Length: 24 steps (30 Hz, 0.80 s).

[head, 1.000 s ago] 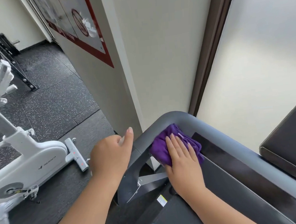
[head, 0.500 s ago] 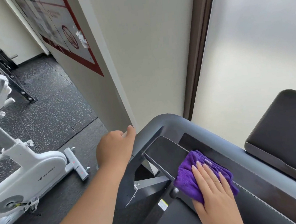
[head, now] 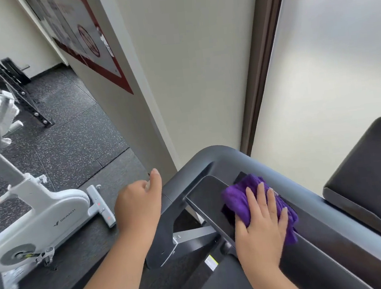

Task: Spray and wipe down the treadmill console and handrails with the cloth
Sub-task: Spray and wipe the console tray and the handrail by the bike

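Observation:
The treadmill's grey handrail (head: 212,156) curves round a dark console (head: 208,196) in the lower middle of the head view. A crumpled purple cloth (head: 239,198) lies on the console just right of its glossy screen. My right hand (head: 262,228) presses flat on the cloth, fingers spread and pointing away from me. My left hand (head: 139,208) hovers left of the rail, off the treadmill, its fingers curled around something pale that is almost wholly hidden. No spray bottle is plainly visible.
A white exercise bike (head: 40,221) stands on the speckled rubber floor to the left. A black rack (head: 6,76) leans at the far left. A wall corner with a red-framed poster (head: 95,53) stands just beyond the rail. A black padded seat (head: 375,172) is at right.
My right hand slid the cloth from the rail's rounded corner rightward onto the console, then slightly forward. My left hand kept its place beside the rail.

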{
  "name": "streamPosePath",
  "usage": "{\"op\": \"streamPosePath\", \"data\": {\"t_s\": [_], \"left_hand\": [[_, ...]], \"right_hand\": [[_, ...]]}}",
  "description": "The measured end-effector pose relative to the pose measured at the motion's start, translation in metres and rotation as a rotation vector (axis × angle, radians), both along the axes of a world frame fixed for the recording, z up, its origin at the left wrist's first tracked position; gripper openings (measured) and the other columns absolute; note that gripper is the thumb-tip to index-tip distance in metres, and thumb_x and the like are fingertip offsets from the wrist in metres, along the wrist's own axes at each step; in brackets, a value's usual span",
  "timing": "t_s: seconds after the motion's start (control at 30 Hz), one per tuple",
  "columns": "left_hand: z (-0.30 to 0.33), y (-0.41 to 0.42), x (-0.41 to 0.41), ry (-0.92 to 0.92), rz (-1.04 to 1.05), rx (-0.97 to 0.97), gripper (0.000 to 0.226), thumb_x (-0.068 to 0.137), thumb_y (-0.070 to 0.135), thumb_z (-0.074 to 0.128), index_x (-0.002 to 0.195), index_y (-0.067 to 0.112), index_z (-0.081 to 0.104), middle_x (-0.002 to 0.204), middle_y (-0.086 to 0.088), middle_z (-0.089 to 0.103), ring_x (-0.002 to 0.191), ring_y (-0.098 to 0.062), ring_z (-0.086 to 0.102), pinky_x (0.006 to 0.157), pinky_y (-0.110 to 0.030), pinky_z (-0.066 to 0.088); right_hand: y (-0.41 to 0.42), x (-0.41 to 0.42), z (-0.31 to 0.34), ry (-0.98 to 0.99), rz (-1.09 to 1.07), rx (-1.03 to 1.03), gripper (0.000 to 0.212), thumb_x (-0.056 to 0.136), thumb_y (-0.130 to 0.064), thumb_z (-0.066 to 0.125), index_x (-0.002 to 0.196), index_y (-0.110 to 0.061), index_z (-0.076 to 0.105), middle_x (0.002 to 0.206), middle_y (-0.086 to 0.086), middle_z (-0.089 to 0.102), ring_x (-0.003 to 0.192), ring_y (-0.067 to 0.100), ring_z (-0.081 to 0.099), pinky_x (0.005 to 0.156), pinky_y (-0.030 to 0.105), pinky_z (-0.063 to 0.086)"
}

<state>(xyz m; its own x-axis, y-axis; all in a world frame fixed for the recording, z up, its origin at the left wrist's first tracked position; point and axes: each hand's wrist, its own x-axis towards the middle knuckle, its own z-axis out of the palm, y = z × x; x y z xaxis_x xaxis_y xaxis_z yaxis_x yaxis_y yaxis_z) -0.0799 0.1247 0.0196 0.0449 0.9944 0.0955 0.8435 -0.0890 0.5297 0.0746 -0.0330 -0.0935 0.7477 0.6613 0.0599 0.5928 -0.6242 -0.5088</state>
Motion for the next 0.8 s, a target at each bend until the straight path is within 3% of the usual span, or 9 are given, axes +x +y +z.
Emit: {"op": "streamPosePath", "data": {"t_s": [0.1, 0.17, 0.33, 0.4, 0.47, 0.6, 0.8], "left_hand": [[0.001, -0.002, -0.003, -0.006, -0.012, -0.009, 0.070, 0.103, 0.052, 0.037, 0.053, 0.006, 0.048, 0.055, -0.012, 0.055, 0.061, -0.030, 0.053, 0.059, -0.040, 0.043], [0.000, 0.003, -0.011, 0.013, 0.007, 0.000, 0.072, 0.102, 0.056, 0.035, 0.058, 0.002, 0.054, 0.056, -0.011, 0.058, 0.061, -0.030, 0.055, 0.061, -0.041, 0.047], [-0.004, 0.013, -0.031, 0.035, 0.075, -0.027, 0.075, 0.101, 0.059, 0.033, 0.062, 0.002, 0.062, 0.057, -0.010, 0.063, 0.061, -0.029, 0.057, 0.061, -0.037, 0.047], [-0.005, 0.015, -0.038, 0.027, 0.075, -0.050, 0.075, 0.102, 0.059, 0.035, 0.063, 0.002, 0.065, 0.058, -0.011, 0.064, 0.063, -0.029, 0.058, 0.063, -0.040, 0.050], [-0.005, 0.019, -0.042, 0.013, 0.074, -0.079, 0.075, 0.101, 0.059, 0.035, 0.063, 0.002, 0.064, 0.056, -0.012, 0.064, 0.063, -0.031, 0.060, 0.066, -0.044, 0.054], [-0.006, 0.024, -0.049, -0.019, 0.116, -0.126, 0.075, 0.101, 0.060, 0.037, 0.064, 0.001, 0.063, 0.057, -0.013, 0.064, 0.062, -0.032, 0.061, 0.065, -0.045, 0.055], [-0.006, 0.014, -0.061, -0.060, 0.130, -0.123, 0.075, 0.102, 0.060, 0.038, 0.068, -0.002, 0.064, 0.062, -0.016, 0.067, 0.064, -0.034, 0.063, 0.064, -0.045, 0.053]], "right_hand": [[0.068, 0.002, 0.014, 0.044, -0.001, 0.024, 0.068, 0.098, -0.050, 0.034, 0.163, -0.034, 0.025, 0.174, -0.004, 0.004, 0.161, 0.019, -0.004, 0.128, 0.048, -0.007], [0.118, 0.000, 0.023, 0.077, 0.159, 0.020, 0.066, 0.102, -0.053, 0.030, 0.165, -0.038, 0.012, 0.175, -0.004, -0.004, 0.160, 0.017, -0.012, 0.128, 0.048, -0.012], [0.152, -0.038, 0.019, -0.150, 0.625, -0.017, 0.060, 0.098, -0.050, 0.047, 0.156, -0.038, 0.036, 0.173, 0.002, 0.017, 0.161, 0.026, 0.005, 0.127, 0.060, 0.001], [0.120, -0.043, 0.009, -0.164, 0.697, -0.020, 0.071, 0.096, -0.042, 0.054, 0.161, -0.036, 0.027, 0.175, 0.003, 0.006, 0.161, 0.027, 0.000, 0.128, 0.056, 0.002], [0.079, -0.032, -0.002, -0.164, 0.681, -0.068, 0.084, 0.093, -0.038, 0.060, 0.164, -0.035, 0.014, 0.175, 0.003, -0.002, 0.161, 0.026, -0.003, 0.129, 0.048, 0.001], [0.017, 0.013, -0.002, -0.155, 0.481, -0.134, 0.086, 0.086, -0.032, 0.060, 0.164, -0.036, 0.021, 0.174, -0.001, 0.008, 0.161, 0.018, 0.005, 0.128, 0.046, 0.003], [0.075, 0.067, 0.033, -0.054, 0.115, 0.039, 0.068, 0.098, -0.019, 0.052, 0.163, -0.022, 0.029, 0.172, 0.010, 0.016, 0.161, 0.022, 0.003, 0.129, 0.043, -0.006]]}}
